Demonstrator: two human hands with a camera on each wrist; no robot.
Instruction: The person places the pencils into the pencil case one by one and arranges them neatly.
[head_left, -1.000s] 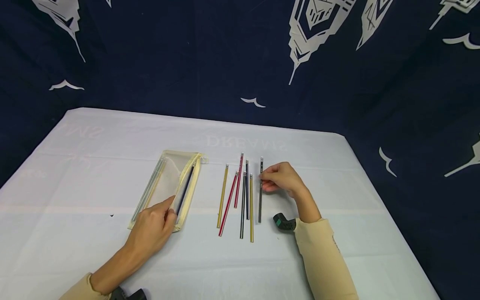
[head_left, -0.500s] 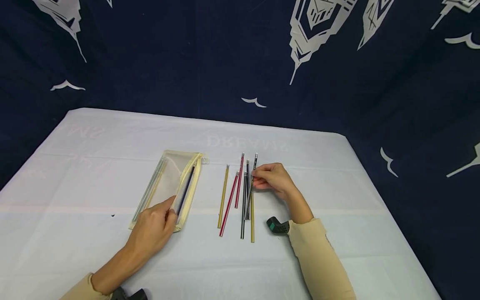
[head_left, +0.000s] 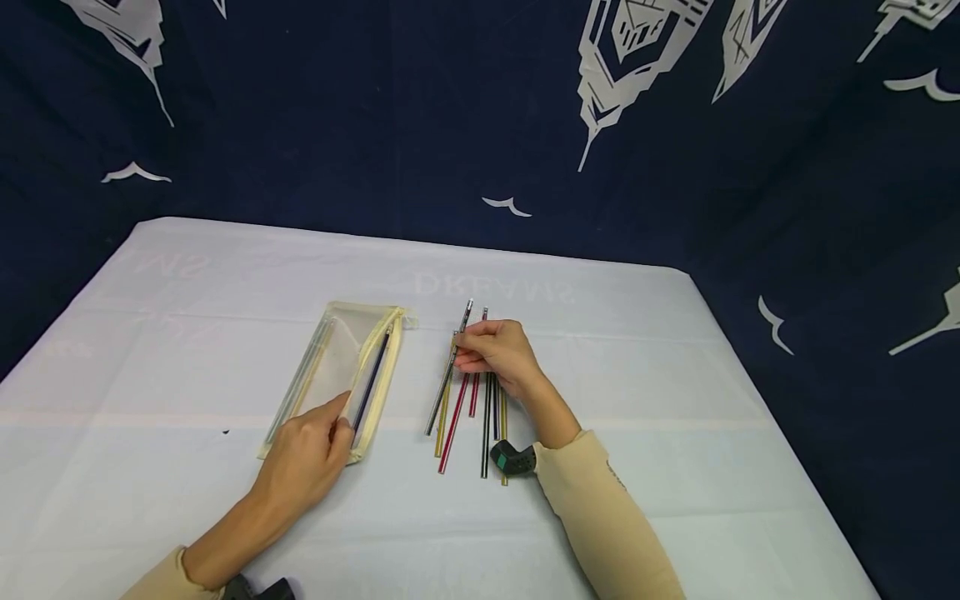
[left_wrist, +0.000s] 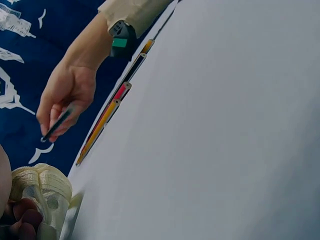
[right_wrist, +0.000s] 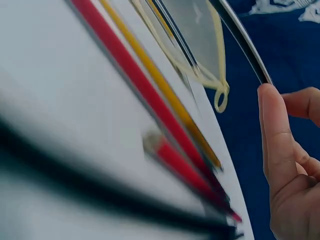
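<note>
My right hand [head_left: 501, 354] pinches a dark pencil [head_left: 438, 404] between thumb and fingertips, near its upper part. The pencil slants over a row of pencils on the table and overlaps the leftmost yellow pencil [head_left: 442, 421] in the head view. At the lower end of a see-through mesh pencil pouch [head_left: 341, 346] with cream edging, my left hand [head_left: 307, 450] grips the pouch by its zipper side, index finger along the opening. Inside the pouch lie a dark blue pencil [head_left: 371, 382] and a yellow one. The right wrist view shows the held pencil [right_wrist: 245, 40] reaching towards the pouch.
Red pencils [head_left: 454, 429], dark pencils [head_left: 485, 433] and another yellow pencil [head_left: 504, 412] lie beneath and beside my right hand. A white cloth [head_left: 600, 517] covers the table. Behind it hangs a navy cloth [head_left: 337, 125] with white print.
My right hand has carried the dark pencil from the right side of the row leftward across the other pencils, and the pencil has tilted. The left hand and the pouch stay in place.
</note>
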